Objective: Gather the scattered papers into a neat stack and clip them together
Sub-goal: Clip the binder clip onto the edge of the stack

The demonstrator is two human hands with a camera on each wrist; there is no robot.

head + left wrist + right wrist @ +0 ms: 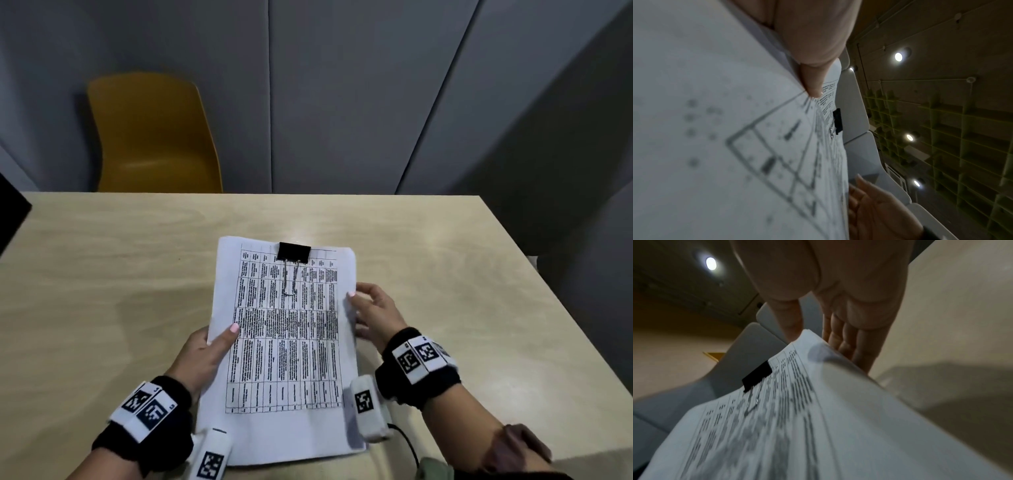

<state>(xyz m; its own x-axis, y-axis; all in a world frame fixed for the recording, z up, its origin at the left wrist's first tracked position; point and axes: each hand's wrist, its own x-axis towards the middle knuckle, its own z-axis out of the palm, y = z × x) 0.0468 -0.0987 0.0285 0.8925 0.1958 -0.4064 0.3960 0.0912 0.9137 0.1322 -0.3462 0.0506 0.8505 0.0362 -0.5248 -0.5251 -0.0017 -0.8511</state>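
A stack of printed papers (287,342) with a table grid is held tilted above the wooden table (102,274). A black binder clip (294,252) bites its top edge, its wire handle folded down onto the page. My left hand (219,342) pinches the stack's left edge, thumb on top and fingers hidden beneath. My right hand (370,308) is at the right edge, thumb tip touching it and fingers (855,340) straight under the sheets. The left wrist view shows the stack (715,113), the clip (838,121) and my left thumb (813,84).
A yellow chair (154,137) stands behind the table's far edge, before grey wall panels. A dark object (10,212) pokes in at the far left. The table's right edge runs diagonally (548,291). A black cable (407,442) trails near my right wrist.
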